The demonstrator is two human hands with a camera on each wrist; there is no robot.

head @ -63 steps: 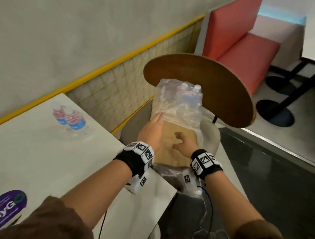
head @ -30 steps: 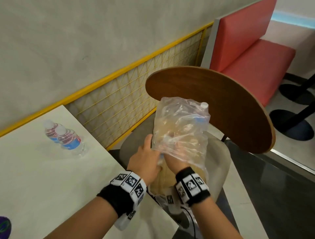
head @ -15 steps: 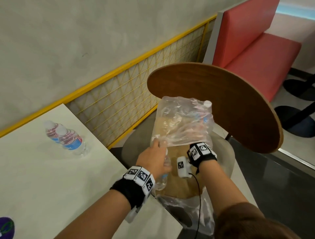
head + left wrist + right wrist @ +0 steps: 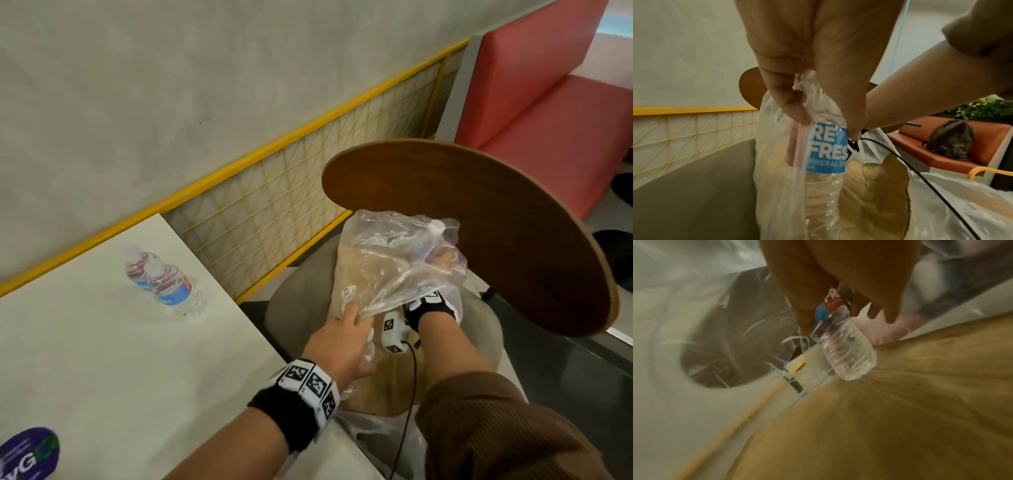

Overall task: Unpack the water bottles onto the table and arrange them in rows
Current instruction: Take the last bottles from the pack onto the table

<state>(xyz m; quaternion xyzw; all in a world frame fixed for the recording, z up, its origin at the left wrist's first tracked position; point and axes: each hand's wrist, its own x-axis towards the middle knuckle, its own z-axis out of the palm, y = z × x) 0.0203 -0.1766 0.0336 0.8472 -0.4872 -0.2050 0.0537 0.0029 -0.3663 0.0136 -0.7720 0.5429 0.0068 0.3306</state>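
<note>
At the far left a purple sticker (image 4: pixel 29 454) is cut off by the edge of the white table (image 4: pixel 102 377), so its lettering cannot be read whole. Farther along the table, near the yellow rail (image 4: pixel 239 161), two water bottles (image 4: pixel 162 281) stand upright and touching, the rear one half hidden behind the front one.

Off the table's end, over the grey chair seat (image 4: pixel 294 308), the left hand (image 4: pixel 342 346) is curled round a bottle (image 4: pixel 825 155) with a blue label, and its thumb and fingers also pinch the rim of the clear plastic wrap (image 4: pixel 394 260). From the head view that bottle is almost wholly hidden under the hand; only the left wrist view shows it, hanging cap-up, with the cap itself buried in the palm.

To the right, the right hand (image 4: pixel 838 280) is thrust inside the wrap, so from above it is just a blur through crinkled film. Its wrist view, smeared with motion, shows the fingers closed on a second bottle (image 4: pixel 844 347), the base pointing toward the tan cardboard tray (image 4: pixel 900 410). How many bottles remain in the wrap is hard to tell. Behind rises the chair's wooden backrest (image 4: pixel 479 222).
</note>
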